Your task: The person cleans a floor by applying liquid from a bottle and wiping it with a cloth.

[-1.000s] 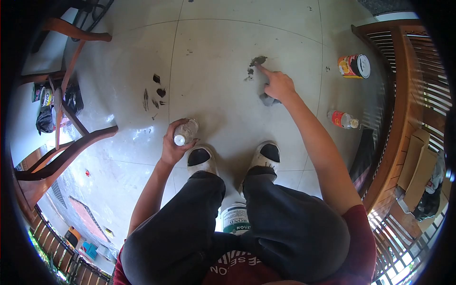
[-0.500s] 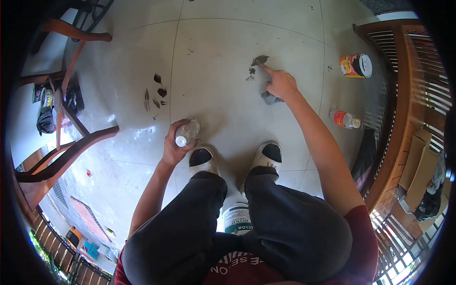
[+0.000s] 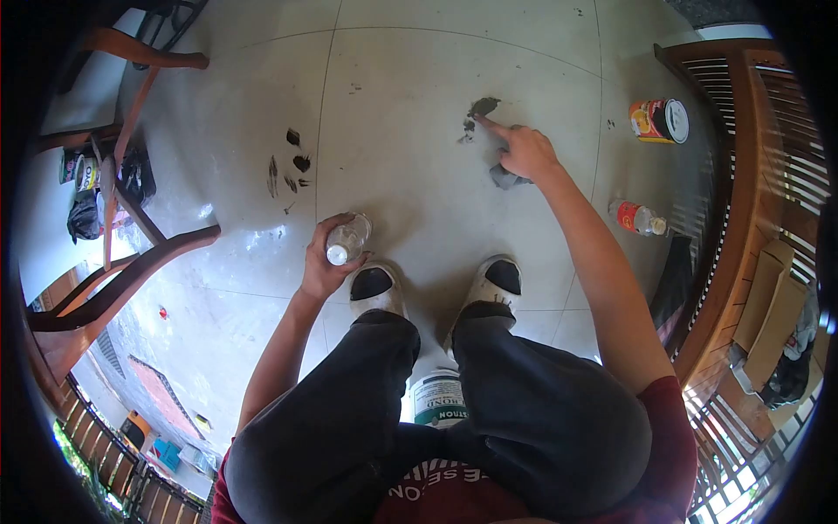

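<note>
A clear plastic bottle with a white cap is gripped in my left hand, just in front of my left shoe. My right hand is low over the floor, its index finger stretched out at the lower edge of a black smear. Its other fingers curl around a grey cloth that hangs below the palm. Smaller dark marks lie on the tiles further left, beyond the bottle.
A white bucket with a green label is beneath me, between my legs. On the right are a paint can, a red-labelled bottle lying down and a slatted wooden bench. Wooden chair legs jut in from the left.
The view has shifted slightly. My right index finger has slid a little away from the middle of the smear, and the cloth has moved along with the hand. My left hand keeps the bottle.
</note>
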A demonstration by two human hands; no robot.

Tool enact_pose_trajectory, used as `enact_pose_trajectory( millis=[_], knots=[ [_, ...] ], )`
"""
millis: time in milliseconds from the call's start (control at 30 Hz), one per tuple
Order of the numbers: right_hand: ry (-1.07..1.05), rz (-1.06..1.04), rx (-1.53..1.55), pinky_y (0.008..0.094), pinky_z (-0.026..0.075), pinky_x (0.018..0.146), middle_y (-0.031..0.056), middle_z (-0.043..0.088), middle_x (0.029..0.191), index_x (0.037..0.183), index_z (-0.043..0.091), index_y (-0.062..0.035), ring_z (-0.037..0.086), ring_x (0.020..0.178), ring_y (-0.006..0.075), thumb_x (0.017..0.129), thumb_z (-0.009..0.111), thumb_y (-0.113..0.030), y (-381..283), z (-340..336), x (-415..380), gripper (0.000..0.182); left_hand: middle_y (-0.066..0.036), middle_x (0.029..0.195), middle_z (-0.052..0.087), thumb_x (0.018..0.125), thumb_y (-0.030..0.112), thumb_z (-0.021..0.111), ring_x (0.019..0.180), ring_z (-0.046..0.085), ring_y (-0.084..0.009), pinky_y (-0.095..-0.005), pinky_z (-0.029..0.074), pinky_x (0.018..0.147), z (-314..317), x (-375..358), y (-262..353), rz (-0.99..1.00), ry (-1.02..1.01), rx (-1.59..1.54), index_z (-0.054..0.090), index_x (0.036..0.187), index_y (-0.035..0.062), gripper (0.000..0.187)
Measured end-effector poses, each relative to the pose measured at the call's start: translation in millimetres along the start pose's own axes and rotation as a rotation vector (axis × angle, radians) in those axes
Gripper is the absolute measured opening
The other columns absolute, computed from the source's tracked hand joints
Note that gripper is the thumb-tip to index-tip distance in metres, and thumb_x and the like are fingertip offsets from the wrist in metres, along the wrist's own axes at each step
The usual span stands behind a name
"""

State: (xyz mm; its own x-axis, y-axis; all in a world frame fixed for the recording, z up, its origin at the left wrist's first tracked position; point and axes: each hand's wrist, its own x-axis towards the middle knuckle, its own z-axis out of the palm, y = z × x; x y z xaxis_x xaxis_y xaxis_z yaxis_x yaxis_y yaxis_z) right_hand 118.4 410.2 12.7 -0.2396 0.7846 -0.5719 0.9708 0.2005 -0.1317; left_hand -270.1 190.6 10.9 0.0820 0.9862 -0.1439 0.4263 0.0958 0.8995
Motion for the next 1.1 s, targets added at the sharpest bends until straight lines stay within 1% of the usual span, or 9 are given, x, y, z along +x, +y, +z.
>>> enact_pose_trajectory(
  millis=[133,233,333,433,633,733,833,933,1100],
  knots=[
    [0.057,-0.035,-0.08,0.0457,0.06,0.095,0.0158,0.072,0.11,0.161,0.034,-0.0528,0.073,0.101,0.0372,0.086,0.068,-0.017,-3.6,4.8,-3.2,0.09,-0.015,0.135,0.068,0.072,0.011,0.096,0.125,0.065,-0.0284,-0.0399,0.05,0.11,0.6,-1.3,-1.0,-0.012,-0.003,0.018,0.056,0.138,0.0059,0.077],
    [-0.024,-0.187,-0.125,0.0463,0.06,0.095,0.0156,0.07,0.11,0.161,0.033,-0.054,0.073,0.101,0.0367,0.086,0.069,-0.018,11.5,0.6,-6.1,0.09,-0.015,0.136,0.067,0.073,0.011,0.096,0.127,0.065,-0.0288,-0.0402,0.049,0.111,-2.4,1.4,1.7,-0.015,-0.019,0.03,0.056,0.138,0.0062,0.077],
    [0.019,-0.08,-0.07,0.0465,0.06,0.094,0.0155,0.069,0.109,0.16,0.034,-0.055,0.073,0.1,0.0361,0.087,0.068,-0.016,0.7,1.5,-6.4,0.09,-0.015,0.136,0.067,0.073,0.012,0.096,0.127,0.064,-0.0289,-0.0402,0.049,0.111,-1.0,-0.7,-0.3,-0.006,-0.018,0.002,0.056,0.138,0.0063,0.077],
    [0.018,-0.178,-0.097,0.0475,0.059,0.091,0.0157,0.067,0.106,0.161,0.037,-0.0501,0.071,0.097,0.0379,0.085,0.07,-0.016,3.9,2.7,-12.3,0.09,-0.015,0.136,0.067,0.073,0.011,0.095,0.127,0.064,-0.0285,-0.04,0.048,0.111,-2.2,0.3,-0.6,-0.008,-0.022,0.004,0.056,0.139,0.0063,0.077],
    [0.0,-0.11,-0.117,0.0459,0.06,0.091,0.0149,0.069,0.106,0.159,0.038,-0.0543,0.072,0.099,0.0355,0.085,0.068,-0.013,-7.7,-1.6,-13.4,0.09,-0.015,0.136,0.067,0.073,0.009,0.095,0.126,0.064,-0.0274,-0.0395,0.048,0.11,-0.8,-1.9,0.4,-0.023,-0.016,-0.027,0.056,0.139,0.0062,0.076],
    [0.001,-0.257,-0.151,0.0455,0.06,0.09,0.0145,0.068,0.105,0.158,0.039,-0.0553,0.072,0.096,0.0352,0.085,0.067,-0.012,9.3,3.0,-10.8,0.09,-0.014,0.136,0.067,0.073,0.009,0.095,0.126,0.064,-0.0274,-0.0395,0.049,0.11,-0.9,-0.7,-2.5,-0.004,-0.018,-0.031,0.056,0.138,0.0062,0.077],
    [0.003,-0.117,-0.077,0.0452,0.06,0.089,0.0141,0.067,0.104,0.157,0.039,-0.0573,0.072,0.095,0.0347,0.085,0.067,-0.011,-3.0,-2.4,-8.5,0.09,-0.015,0.135,0.067,0.072,0.01,0.096,0.125,0.065,-0.0292,-0.0397,0.051,0.108,0.1,-1.1,-1.3,0.018,-0.008,0.009,0.056,0.138,0.0066,0.077],
    [0.021,-0.271,-0.17,0.0449,0.06,0.089,0.014,0.066,0.103,0.157,0.039,-0.0581,0.071,0.095,0.0336,0.086,0.067,-0.011,9.3,7.9,-8.6,0.09,-0.015,0.135,0.067,0.073,0.013,0.096,0.123,0.068,-0.0326,-0.0401,0.055,0.104,-1.9,1.4,1.2,0.054,-0.008,0.054,0.056,0.137,0.0074,0.076],
    [0.006,-0.188,-0.141,0.0451,0.06,0.089,0.0143,0.065,0.102,0.158,0.037,-0.0568,0.071,0.094,0.0332,0.087,0.067,-0.013,-3.1,3.6,-12.1,0.089,-0.015,0.135,0.067,0.072,0.014,0.097,0.122,0.068,-0.0322,-0.0401,0.055,0.104,-1.8,0.3,3.2,0.03,-0.01,0.028,0.057,0.136,0.0075,0.076]
  ],
)
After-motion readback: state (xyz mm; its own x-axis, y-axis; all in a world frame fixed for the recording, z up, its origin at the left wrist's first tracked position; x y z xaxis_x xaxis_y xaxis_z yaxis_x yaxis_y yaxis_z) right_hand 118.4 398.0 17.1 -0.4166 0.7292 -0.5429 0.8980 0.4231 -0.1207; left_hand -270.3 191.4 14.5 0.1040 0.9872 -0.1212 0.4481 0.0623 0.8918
